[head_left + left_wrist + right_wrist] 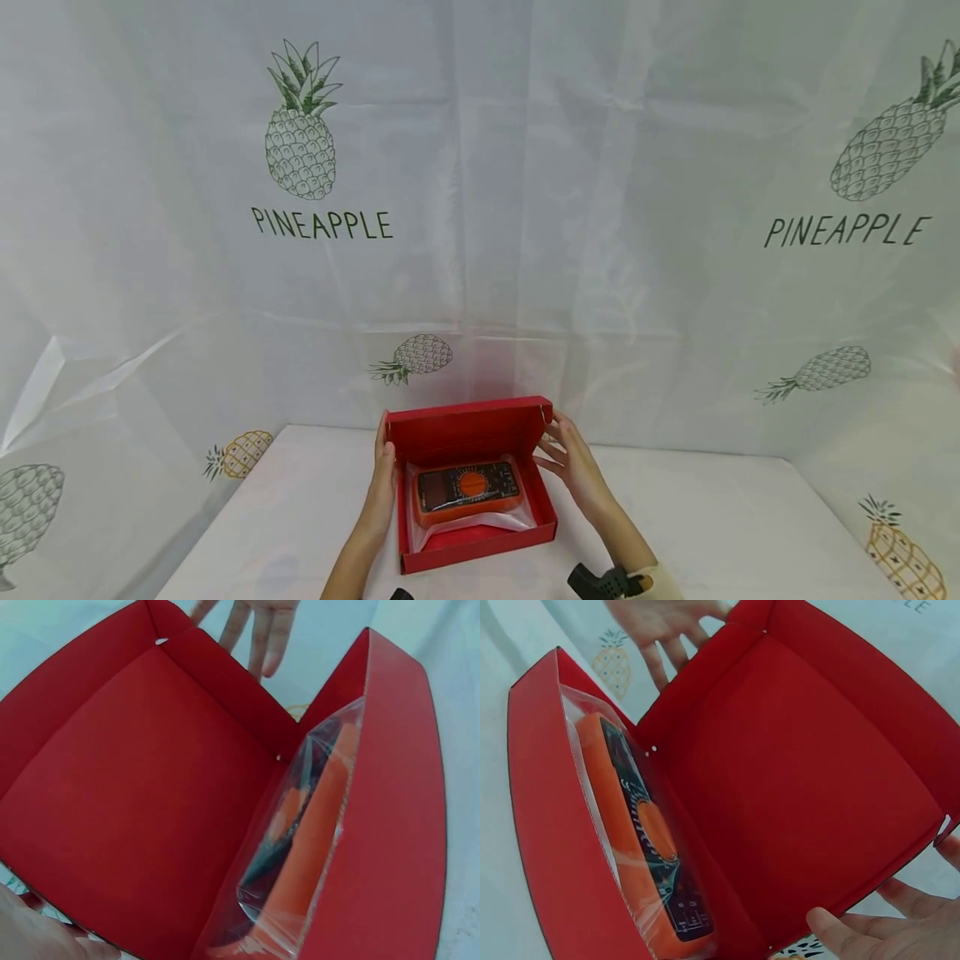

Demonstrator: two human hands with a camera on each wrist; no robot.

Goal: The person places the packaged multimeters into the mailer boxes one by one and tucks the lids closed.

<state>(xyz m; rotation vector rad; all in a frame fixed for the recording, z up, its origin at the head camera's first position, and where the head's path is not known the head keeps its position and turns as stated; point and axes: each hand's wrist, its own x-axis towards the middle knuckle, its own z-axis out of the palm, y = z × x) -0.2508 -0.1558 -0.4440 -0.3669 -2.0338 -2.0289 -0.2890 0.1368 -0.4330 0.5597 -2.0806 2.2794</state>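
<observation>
A red cardboard box point(480, 552) stands on the white table with its hinged lid point(465, 429) raised. Inside lies an orange and black multimeter point(471, 493) with a round orange dial, wrapped in a clear plastic bag point(512, 519). My left hand point(384, 471) rests along the left side of the lid, fingers extended upward. On the other side, my right hand point(576, 467) has its fingers spread and touches the lid's right edge near the top corner. The right wrist view shows right fingertips point(821, 919) at the lid's edge.
White cloth point(570, 208) printed with pineapples hangs behind the table and along its sides. The white tabletop point(697, 517) extends to both sides of the box. A dark wrist strap point(611, 582) sits on the right forearm.
</observation>
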